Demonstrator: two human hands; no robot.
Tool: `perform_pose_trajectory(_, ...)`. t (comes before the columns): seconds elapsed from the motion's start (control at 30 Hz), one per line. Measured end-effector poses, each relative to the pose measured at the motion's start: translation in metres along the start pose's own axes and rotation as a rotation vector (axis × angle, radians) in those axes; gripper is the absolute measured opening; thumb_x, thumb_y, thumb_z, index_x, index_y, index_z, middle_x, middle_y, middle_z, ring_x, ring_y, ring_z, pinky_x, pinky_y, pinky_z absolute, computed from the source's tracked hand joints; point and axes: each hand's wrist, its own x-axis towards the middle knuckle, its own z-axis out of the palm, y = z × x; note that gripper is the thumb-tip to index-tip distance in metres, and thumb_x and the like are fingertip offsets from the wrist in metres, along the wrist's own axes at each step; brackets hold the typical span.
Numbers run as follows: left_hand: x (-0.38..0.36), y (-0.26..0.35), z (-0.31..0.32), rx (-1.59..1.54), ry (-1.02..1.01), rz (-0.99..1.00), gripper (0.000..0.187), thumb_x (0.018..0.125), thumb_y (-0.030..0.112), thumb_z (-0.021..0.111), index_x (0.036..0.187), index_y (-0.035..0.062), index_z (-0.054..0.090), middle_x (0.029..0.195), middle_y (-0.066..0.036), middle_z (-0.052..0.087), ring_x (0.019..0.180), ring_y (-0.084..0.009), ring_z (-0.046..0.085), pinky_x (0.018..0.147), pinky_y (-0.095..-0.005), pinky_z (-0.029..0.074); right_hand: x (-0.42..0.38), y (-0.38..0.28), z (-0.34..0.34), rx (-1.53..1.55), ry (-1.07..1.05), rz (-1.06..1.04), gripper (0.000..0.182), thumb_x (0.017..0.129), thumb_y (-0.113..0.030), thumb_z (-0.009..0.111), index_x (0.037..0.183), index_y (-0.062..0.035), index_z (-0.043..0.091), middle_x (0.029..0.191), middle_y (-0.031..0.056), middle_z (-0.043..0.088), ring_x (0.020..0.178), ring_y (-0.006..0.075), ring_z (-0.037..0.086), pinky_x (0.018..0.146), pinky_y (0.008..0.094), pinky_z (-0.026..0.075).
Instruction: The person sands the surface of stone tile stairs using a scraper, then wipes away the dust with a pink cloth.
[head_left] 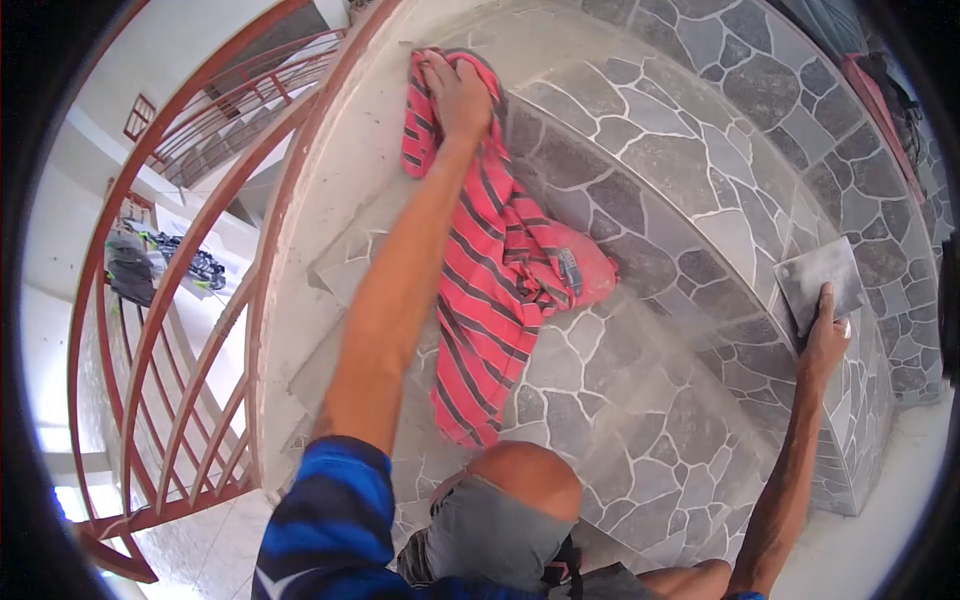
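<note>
My left hand (462, 98) is stretched far forward, fingers curled onto the top of a red cloth with dark stripes (490, 270). The cloth looks like a shirt, with a small dark label patch near its right end. It hangs crumpled down over the stair, beside a riser. Out to the right, my right hand (826, 345) grips a flat grey square plate (822, 280), index finger laid along its face. That plate lies against the edge of a stone-patterned step (690, 150); its exact kind cannot be made out.
Curving steps with grey stone pattern and pale joints surround me. A reddish-brown railing (275, 190) runs along the left, with a lower floor beyond it. My bent knee (525, 480) is at the bottom. Dark and pink fabric (885, 120) lies at the upper right.
</note>
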Motion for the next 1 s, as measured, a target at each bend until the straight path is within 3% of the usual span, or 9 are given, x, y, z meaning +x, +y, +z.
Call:
perform_pose_trajectory(0.13,-0.043,0.056,-0.008,-0.154,-0.052,-0.069,0.027,0.090,0.006,0.044,0.106,-0.0159,0.047,0.147,-0.045,0.017,0.136,-0.0608,0.018,0.117,-0.0542,0.020,0.007,-0.003,-0.001,-0.027,0.009,0.002,0.077,0.084,-0.054,0.067,0.115,0.0158,0.060,0.110,0.0228,0.066,0.100,0.0286,0.063,0.094,0.0346,0.044)
perform_pose_trajectory(0.23,0.007,-0.005,-0.005,-0.125,-0.049,-0.072,0.031,0.092,0.007,0.041,0.112,-0.0160,0.046,0.148,-0.044,0.016,0.139,-0.0586,0.015,0.117,-0.0544,0.017,0.004,-0.003,0.000,-0.081,0.038,-0.007,0.079,0.083,-0.056,0.067,0.112,0.0171,0.060,0.108,0.0237,0.066,0.099,0.0288,0.063,0.092,0.0342,0.045)
perform_pose_trajectory(0.37,0.008,0.028,-0.015,-0.291,0.069,-0.260,0.032,0.092,0.007,0.040,0.116,-0.0132,0.047,0.147,-0.045,0.017,0.138,-0.0598,0.015,0.117,-0.0567,0.016,0.004,0.001,-0.001,-0.132,0.004,0.027,0.081,0.084,-0.058,0.065,0.111,0.0180,0.060,0.107,0.0240,0.066,0.097,0.0284,0.062,0.090,0.0342,0.045)
perform_pose_trajectory(0.5,-0.045,0.056,-0.020,0.012,-0.165,0.019,0.033,0.094,0.009,0.041,0.117,-0.0143,0.046,0.145,-0.046,0.019,0.138,-0.0588,0.017,0.117,-0.0559,0.016,0.010,0.007,0.001,-0.095,0.040,0.008,0.082,0.084,-0.060,0.064,0.112,0.0169,0.060,0.107,0.0234,0.066,0.097,0.0276,0.062,0.090,0.0349,0.045)
perform_pose_trajectory(0.63,-0.005,0.013,-0.002,-0.336,0.001,-0.280,0.040,0.095,0.013,0.041,0.124,-0.0151,0.040,0.147,-0.046,0.014,0.140,-0.0592,0.011,0.118,-0.0570,0.011,0.001,-0.013,-0.005,-0.178,0.036,0.020,0.076,0.085,-0.056,0.065,0.114,0.0142,0.061,0.107,0.0223,0.067,0.097,0.0282,0.063,0.091,0.0359,0.045)
perform_pose_trajectory(0.7,-0.003,0.043,0.000,-0.190,0.041,-0.368,0.050,0.095,0.015,0.041,0.134,-0.0169,0.032,0.149,-0.044,0.010,0.141,-0.0573,0.008,0.118,-0.0568,0.010,-0.002,-0.009,0.001,-0.082,0.051,-0.064,0.070,0.088,-0.052,0.063,0.114,0.0132,0.062,0.109,0.0245,0.067,0.100,0.0326,0.064,0.092,0.0384,0.045)
perform_pose_trajectory(0.8,-0.072,0.112,0.013,-0.074,-0.019,-0.095,0.070,0.094,0.019,0.042,0.146,-0.0148,0.012,0.152,-0.040,0.008,0.142,-0.0552,0.007,0.117,-0.0585,0.007,0.005,0.004,0.005,-0.010,0.030,-0.048,0.070,0.088,-0.052,0.062,0.113,0.0130,0.062,0.109,0.0238,0.067,0.101,0.0311,0.064,0.093,0.0377,0.045)
perform_pose_trajectory(0.83,-0.090,0.157,-0.010,-0.295,-0.052,-0.130,0.074,0.093,0.021,0.042,0.149,-0.0129,0.006,0.153,-0.039,0.008,0.143,-0.0546,0.007,0.116,-0.0590,0.006,0.003,0.005,0.007,-0.008,0.021,-0.046,0.070,0.088,-0.053,0.062,0.113,0.0130,0.062,0.109,0.0236,0.067,0.101,0.0306,0.064,0.093,0.0375,0.045)
perform_pose_trajectory(1.0,-0.085,0.138,-0.004,-0.283,-0.020,-0.094,0.076,0.089,0.016,0.043,0.148,-0.0144,0.006,0.154,-0.036,0.008,0.144,-0.0527,0.006,0.117,-0.0578,0.005,0.004,-0.010,-0.004,-0.185,-0.043,0.126,0.070,0.088,-0.052,0.063,0.115,0.0123,0.062,0.110,0.0203,0.067,0.101,0.0272,0.062,0.091,0.0355,0.045)
